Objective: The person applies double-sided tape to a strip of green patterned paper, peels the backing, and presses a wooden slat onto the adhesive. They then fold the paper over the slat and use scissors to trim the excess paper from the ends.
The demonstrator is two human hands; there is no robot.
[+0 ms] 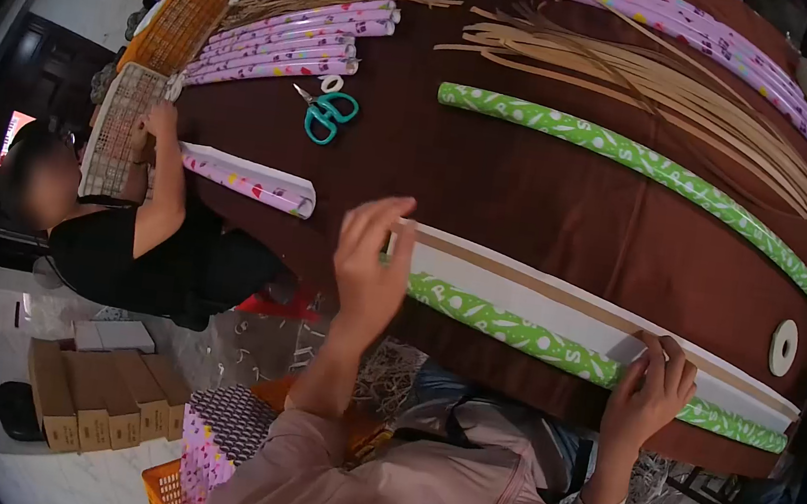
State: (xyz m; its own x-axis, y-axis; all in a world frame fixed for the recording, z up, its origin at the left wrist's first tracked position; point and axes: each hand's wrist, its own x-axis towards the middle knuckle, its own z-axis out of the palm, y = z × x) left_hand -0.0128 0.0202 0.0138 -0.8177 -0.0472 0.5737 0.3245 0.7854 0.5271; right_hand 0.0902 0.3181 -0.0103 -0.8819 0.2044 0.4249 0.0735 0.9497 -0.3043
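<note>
A partly unrolled green wrapping paper roll (506,317) with white patterns lies along the near edge of the table. Its white inner side (539,294) faces up, with a tan strip (522,272) running lengthwise. My left hand (372,263) is at the roll's left end, fingers stretched upward and thumb apart from them. Farther right, my right hand (650,391) has its fingers bent over the roll and the white flap, gripping it. Beyond them lies another green roll (636,160), closed up.
Teal scissors (327,117), a small tape ring (331,84) and a larger tape roll (783,347) lie on the brown-covered table (532,192). Pink rolls (288,41) and tan strips (637,74) are behind. A co-worker (148,241) is at the left, near a basket (126,132).
</note>
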